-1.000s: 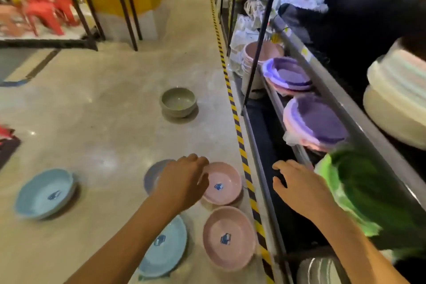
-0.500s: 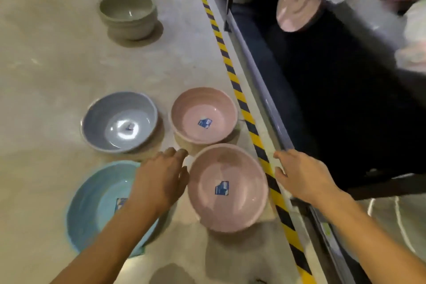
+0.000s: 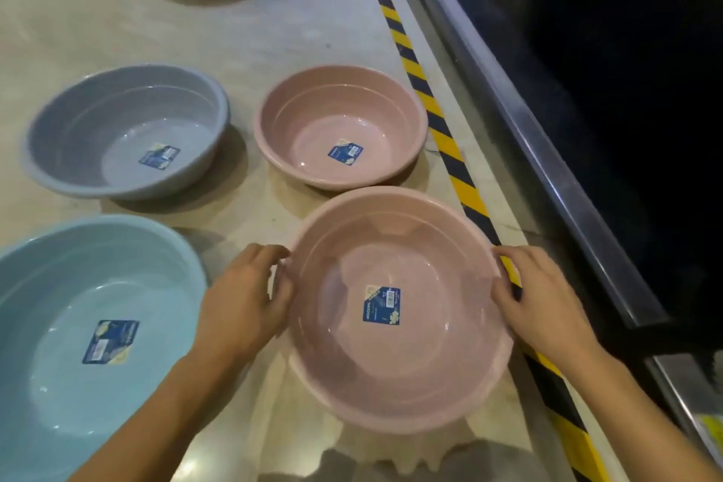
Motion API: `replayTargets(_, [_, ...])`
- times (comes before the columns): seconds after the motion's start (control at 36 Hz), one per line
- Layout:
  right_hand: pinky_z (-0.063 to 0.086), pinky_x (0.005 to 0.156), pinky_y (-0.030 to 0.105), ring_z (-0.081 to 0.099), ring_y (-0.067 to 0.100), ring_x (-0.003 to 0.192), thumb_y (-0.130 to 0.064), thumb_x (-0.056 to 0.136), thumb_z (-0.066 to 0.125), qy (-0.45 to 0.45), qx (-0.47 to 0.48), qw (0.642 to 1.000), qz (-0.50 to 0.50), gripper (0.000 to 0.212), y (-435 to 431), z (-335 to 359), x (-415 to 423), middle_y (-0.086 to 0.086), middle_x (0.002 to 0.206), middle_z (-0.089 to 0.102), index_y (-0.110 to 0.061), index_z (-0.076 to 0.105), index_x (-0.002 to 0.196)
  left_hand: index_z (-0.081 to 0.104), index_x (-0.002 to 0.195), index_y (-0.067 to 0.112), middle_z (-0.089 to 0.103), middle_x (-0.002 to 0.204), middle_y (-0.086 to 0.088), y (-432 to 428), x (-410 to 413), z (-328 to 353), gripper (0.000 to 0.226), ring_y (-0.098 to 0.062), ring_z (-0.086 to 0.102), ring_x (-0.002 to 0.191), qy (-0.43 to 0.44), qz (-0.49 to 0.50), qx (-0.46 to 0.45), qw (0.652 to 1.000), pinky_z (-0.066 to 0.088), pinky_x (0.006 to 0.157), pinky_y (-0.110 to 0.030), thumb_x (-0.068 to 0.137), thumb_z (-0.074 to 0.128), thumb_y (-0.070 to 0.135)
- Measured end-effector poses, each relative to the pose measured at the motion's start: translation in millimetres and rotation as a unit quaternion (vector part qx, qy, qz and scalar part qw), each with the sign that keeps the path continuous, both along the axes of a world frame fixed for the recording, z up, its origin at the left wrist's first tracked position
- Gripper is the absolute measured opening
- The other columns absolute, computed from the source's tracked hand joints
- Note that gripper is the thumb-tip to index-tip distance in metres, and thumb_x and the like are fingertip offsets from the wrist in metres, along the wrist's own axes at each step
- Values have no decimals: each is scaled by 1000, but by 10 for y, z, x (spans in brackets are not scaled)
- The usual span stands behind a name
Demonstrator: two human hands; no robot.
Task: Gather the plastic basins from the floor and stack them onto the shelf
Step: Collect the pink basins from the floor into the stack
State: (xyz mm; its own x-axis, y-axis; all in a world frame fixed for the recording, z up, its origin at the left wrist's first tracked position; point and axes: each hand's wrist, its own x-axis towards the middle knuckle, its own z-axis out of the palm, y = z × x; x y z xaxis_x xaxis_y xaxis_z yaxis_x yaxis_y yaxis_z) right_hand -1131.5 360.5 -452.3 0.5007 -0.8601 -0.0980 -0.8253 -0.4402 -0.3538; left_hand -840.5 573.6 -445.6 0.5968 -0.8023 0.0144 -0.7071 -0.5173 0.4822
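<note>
Hands closed in since 0.5 s earlier: left hand (image 3: 244,299) and right hand (image 3: 542,301) grasped opposite rims of near pink basin (image 3: 399,309), beside striped floor tape (image 3: 438,121). Before, both hovered open. Basin at floor level, possibly just lifting. Second pink basin (image 3: 340,125), grey basin (image 3: 125,129), blue basin (image 3: 94,329) waited left of tape. Pickup begun; shelf placement pending.

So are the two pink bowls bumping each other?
Cannot tell: in the head view the near pink plastic basin overlaps the far pink plastic basin.
</note>
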Motion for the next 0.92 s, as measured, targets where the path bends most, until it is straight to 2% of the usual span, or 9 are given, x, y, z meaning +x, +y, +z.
replayTargets(0.06, [44,87,27,45,2,108,-32,93,65,-28,30,999,-22,48,28,-73,-53,-10,130,50,-32,50,139,55,125,31,59,120,4,48,-61,-75,32,-20,64,95,22,26,10,999,55,75,-39,93,53,38])
replayTargets(0.17, [53,93,41,55,8,111,-41,93,64,-72,91,992,-57,57,124,-146,-137,-14,131,54,-37,41,144,36,140,39,50,125,5,150,-228,-85,54,-17,64,86,105,39,28,993,53,75,-38,91,57,37])
replayTargets(0.25, [55,78,30,63,4,92,-36,95,64,-118,116,984,-67,59,158,-153,-180,-17,111,61,-38,37,147,26,144,43,55,130,6,171,-310,-66,63,-20,65,93,114,31,26,993,54,81,-43,90,58,37])
replayTargets(0.31, [55,70,28,64,6,82,-32,94,65,-134,117,982,-68,57,165,-156,-197,-17,98,62,-37,40,145,27,144,41,60,130,6,146,-329,-54,65,-23,67,96,107,35,30,993,54,82,-44,88,58,36])
replayTargets(0.44, [54,73,27,61,2,84,-27,92,67,-143,85,985,-48,51,178,-100,-170,-24,97,59,-44,47,136,31,145,36,66,123,1,95,-280,-35,67,-27,67,98,90,43,16,995,54,83,-43,84,61,31])
replayTargets(0.61, [54,69,28,62,6,82,-28,92,65,-159,73,982,-67,50,177,124,-166,-15,95,62,-40,49,137,45,140,38,68,90,12,134,-171,215,64,-7,65,79,143,59,-59,986,52,72,-34,78,60,35])
replayTargets(0.67, [57,70,32,62,6,82,-30,91,64,-162,66,983,-61,50,178,242,-127,-14,96,62,-44,48,136,46,139,39,66,87,13,151,-78,309,65,-4,64,76,140,48,-66,987,52,71,-33,74,57,37])
replayTargets(0.78, [47,65,21,59,2,82,-26,92,66,-199,57,977,-57,46,195,550,58,-18,90,59,-44,51,132,46,137,36,64,86,13,181,127,577,59,-1,62,73,113,27,-50,992,46,64,-22,81,64,28])
replayTargets(0.92, [49,64,28,58,12,77,-25,93,62,-214,38,976,-22,37,234,1019,482,-5,80,61,-35,57,128,48,129,36,64,85,14,417,514,1039,54,-1,63,71,68,9,-50,996,47,61,-20,77,64,38])
